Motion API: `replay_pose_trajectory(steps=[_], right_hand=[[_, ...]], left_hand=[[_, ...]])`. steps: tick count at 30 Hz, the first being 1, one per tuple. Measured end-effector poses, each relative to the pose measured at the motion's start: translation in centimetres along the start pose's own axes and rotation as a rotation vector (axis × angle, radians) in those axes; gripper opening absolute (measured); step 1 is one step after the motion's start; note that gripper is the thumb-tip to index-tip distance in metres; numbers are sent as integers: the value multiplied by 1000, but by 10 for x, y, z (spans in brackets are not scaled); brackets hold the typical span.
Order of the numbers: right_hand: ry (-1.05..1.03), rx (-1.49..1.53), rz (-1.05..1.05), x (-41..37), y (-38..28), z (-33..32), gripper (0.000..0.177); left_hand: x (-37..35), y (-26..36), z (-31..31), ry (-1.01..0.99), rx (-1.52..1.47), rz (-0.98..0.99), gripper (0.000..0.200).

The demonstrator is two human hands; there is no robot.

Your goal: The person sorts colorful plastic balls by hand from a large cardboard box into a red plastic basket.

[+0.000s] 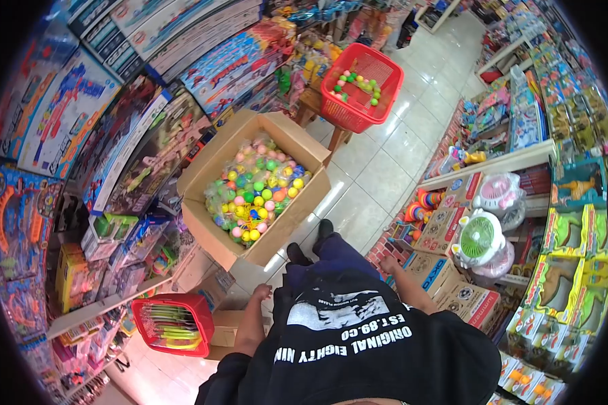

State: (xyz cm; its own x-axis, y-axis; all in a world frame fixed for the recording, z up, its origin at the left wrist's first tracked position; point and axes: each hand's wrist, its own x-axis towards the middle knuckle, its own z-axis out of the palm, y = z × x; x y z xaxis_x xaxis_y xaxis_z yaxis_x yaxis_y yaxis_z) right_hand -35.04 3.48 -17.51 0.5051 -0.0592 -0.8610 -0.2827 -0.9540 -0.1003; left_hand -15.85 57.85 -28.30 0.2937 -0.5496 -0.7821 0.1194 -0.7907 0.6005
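My left hand [261, 292] hangs beside my body with its fingers loosely apart and nothing in it. Below the open cardboard box [297, 223], it touches nothing I can make out. Heaped inside that box are many small coloured balls [258, 196], some in clear plastic bags. On the other side of my body, my right hand [390, 264] also hangs free, fingers relaxed and holding nothing. It is nearest to the stacked cardboard cartons [425, 270] by the right shelf.
A red basket [358, 121] with several small balls stands on a wooden stool [309, 102]. Another red basket [206, 317] holds green and yellow packs at the lower left. Boxed toys [67, 108] line the left; fans [481, 236] and toy shelves flank the tiled aisle [378, 162].
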Motion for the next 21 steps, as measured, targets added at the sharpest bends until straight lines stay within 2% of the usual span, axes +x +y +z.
replay_pose_trajectory(steps=[1, 2, 3, 4, 6, 7, 10, 12, 14, 16, 17, 18, 19, 20, 21], right_hand=[[48, 342, 135, -18, -4, -11, 33], [60, 357, 140, -19, -12, -13, 33], [295, 512, 325, -14, -13, -5, 33], [530, 661, 510, -13, -13, -5, 34], [602, 761, 521, -14, -2, -10, 33], [665, 849, 524, -14, 5, -14, 32], [740, 892, 509, -5, 35, -5, 30], [715, 912, 495, 10, 63, 15, 29], [691, 915, 469, 12, 89, 24, 29], [339, 1189, 407, 5, 116, 21, 28], [333, 1187, 394, 8, 131, 22, 28], [210, 1277, 464, 16, 148, 35, 28], [82, 1363, 535, 18, 162, 38, 29], [74, 1366, 526, 19, 177, 40, 29], [157, 979, 412, 15, 193, 35, 25]], left_hand=[[5, 17, -9, 14, -23, -104, 35], [14, 36, -20, 32, -45, -207, 34], [24, 53, -28, 19, -88, -293, 37], [36, 61, -33, 20, -74, -286, 37], [61, 82, -44, 12, 113, -189, 41], [73, 95, -49, 0, 49, -253, 37], [103, 132, -56, 28, 48, -196, 36], [130, 147, -58, 40, 14, -207, 34], [153, 153, -59, -28, 335, 201, 33], [173, 186, -50, 15, 316, 207, 30], [176, 209, -47, 58, 121, 52, 24], [168, 229, -44, 96, -70, -109, 19], [177, 233, -45, 82, 236, 62, 21], [184, 238, -43, 86, 240, 52, 21], [187, 259, -42, 106, 409, 108, 25]])
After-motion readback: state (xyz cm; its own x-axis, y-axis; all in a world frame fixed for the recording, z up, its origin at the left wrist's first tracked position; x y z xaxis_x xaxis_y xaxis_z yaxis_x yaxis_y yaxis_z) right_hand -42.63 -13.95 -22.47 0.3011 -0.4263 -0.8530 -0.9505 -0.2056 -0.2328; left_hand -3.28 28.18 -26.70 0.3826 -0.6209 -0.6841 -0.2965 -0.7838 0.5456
